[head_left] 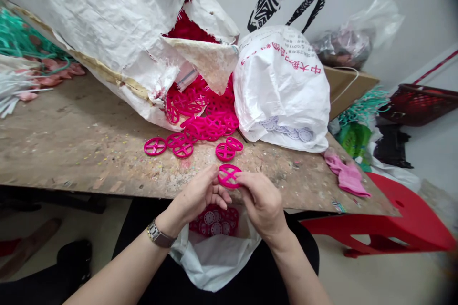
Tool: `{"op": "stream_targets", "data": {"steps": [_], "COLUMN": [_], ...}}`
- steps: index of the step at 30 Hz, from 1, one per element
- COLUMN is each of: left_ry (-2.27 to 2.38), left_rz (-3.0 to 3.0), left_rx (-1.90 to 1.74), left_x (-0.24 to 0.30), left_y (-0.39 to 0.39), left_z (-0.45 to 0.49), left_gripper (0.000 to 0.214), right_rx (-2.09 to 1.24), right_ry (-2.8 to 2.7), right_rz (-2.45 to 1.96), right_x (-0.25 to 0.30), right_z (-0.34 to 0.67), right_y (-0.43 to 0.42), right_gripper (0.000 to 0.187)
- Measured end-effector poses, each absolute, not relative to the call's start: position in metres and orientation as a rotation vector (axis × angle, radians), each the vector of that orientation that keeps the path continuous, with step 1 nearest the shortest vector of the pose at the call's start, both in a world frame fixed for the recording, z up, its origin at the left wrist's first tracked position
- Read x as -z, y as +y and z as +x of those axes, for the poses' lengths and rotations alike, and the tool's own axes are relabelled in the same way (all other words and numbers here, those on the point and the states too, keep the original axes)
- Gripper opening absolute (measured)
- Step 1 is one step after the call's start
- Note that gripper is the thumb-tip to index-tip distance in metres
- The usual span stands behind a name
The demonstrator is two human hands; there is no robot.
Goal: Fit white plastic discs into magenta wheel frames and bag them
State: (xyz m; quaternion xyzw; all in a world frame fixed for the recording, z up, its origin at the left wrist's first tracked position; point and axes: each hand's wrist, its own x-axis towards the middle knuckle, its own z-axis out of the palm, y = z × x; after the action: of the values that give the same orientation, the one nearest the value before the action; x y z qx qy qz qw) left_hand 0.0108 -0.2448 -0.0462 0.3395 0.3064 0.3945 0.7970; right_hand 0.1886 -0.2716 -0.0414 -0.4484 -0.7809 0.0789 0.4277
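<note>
**Magenta plastic wheel (pixel 229 176) pinched in both hands**

Rim is gripped by the right hand (pixel 263 202) at its side, the left hand (pixel 198 195) curled under it, above the near edge of the worktop (pixel 82 152). A heap of wheels (pixel 203 119) lies beyond, spilling from a woven sack (pixel 118 43). Grip should be kept on the rim, spokes unloaded.

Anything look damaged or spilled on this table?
Yes. The white woven sack is ripped open at the front, and magenta plastic wheels lie spilled from the tear across the wooden table. It looks odd because the torn sack no longer contains them.
</note>
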Motion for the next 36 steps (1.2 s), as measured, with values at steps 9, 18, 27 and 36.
{"op": "stream_targets", "data": {"steps": [9,18,27,36], "left_ry": [0.838,0.792,0.794,0.751], "left_rz": [0.893,0.830,0.818,0.759], "left_rx": [-0.877,-0.884,-0.825,-0.906], "left_x": [0.052,0.053,0.055,0.057], "left_y": [-0.233,-0.229,-0.227,-0.224], "left_z": [0.013,0.013,0.012,0.012], "left_gripper": [0.030,0.039,0.036,0.047], "right_rx": [-0.171,0.155,0.342,0.400], "right_ry": [-2.074,-1.858,-1.940,-1.841], "right_rz": [-1.114,-1.984,-2.116,-1.947], "right_x": [0.032,0.043,0.061,0.046], "right_z": [0.212,0.295,0.309,0.317], "right_y": [-0.259,-0.129,-0.067,-0.092], "right_gripper": [0.031,0.030,0.031,0.026]}}
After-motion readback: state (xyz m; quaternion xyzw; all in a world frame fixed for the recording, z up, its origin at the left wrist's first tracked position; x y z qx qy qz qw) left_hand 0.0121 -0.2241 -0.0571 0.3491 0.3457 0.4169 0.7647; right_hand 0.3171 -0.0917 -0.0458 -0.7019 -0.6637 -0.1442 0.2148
